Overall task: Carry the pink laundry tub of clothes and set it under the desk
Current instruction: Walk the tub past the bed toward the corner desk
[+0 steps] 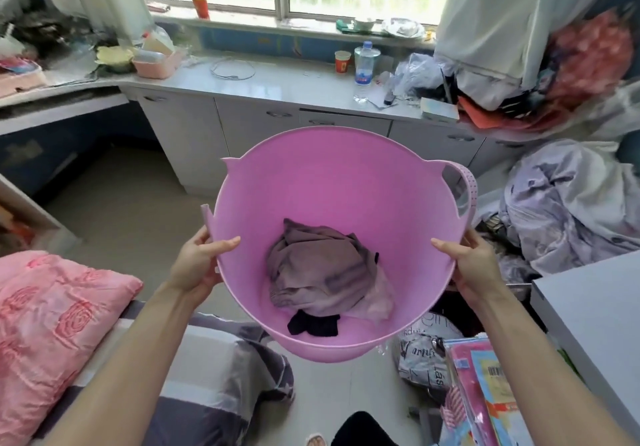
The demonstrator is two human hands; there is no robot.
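Observation:
A round pink laundry tub (332,182) hangs in the air in front of me, tilted so I look into it. My left hand (199,262) grips its near-left rim with the thumb inside. My right hand (474,265) grips the near-right rim the same way. At the bottom lie mauve clothes (322,272) and a small black garment (313,322). The desk (62,106) runs along the left wall, with a dark open space (79,148) beneath it above bare floor.
White cabinets (249,127) stand under a cluttered counter with a water bottle (363,68) by the window. A heap of bedding (568,200) fills the right. A pink quilt (52,314) lies on the bed at lower left. Bags (426,352) crowd the floor near a white tabletop (595,314).

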